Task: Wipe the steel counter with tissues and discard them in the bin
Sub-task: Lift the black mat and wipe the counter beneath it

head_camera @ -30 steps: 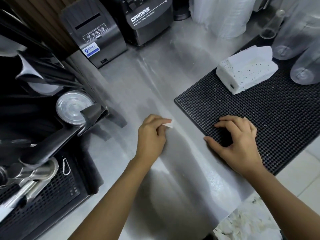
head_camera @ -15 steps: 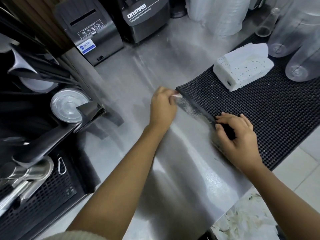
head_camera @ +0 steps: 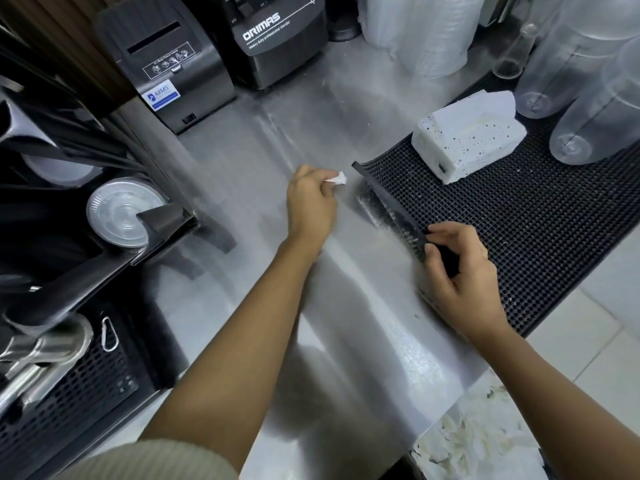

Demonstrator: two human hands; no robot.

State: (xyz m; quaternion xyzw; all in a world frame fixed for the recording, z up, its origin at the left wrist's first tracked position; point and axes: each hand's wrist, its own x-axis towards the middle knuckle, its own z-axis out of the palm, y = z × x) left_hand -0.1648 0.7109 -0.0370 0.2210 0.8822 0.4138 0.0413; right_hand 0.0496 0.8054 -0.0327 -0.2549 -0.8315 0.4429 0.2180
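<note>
White tissue (head_camera: 337, 178), wadded small, pokes from the pinched fingertips of the left hand (head_camera: 311, 206), low over the steel counter (head_camera: 263, 140) and just beside the raised corner of the black rubber bar mat (head_camera: 519, 220); whether the wad touches the steel I cannot tell. The left arm reaches forward, nearly straight, knuckles up. The right hand (head_camera: 457, 271) curls fingers and thumb round the mat's left edge, holding it lifted off the counter. A speckled white tissue pack (head_camera: 467, 140) sits on the mat beyond.
</note>
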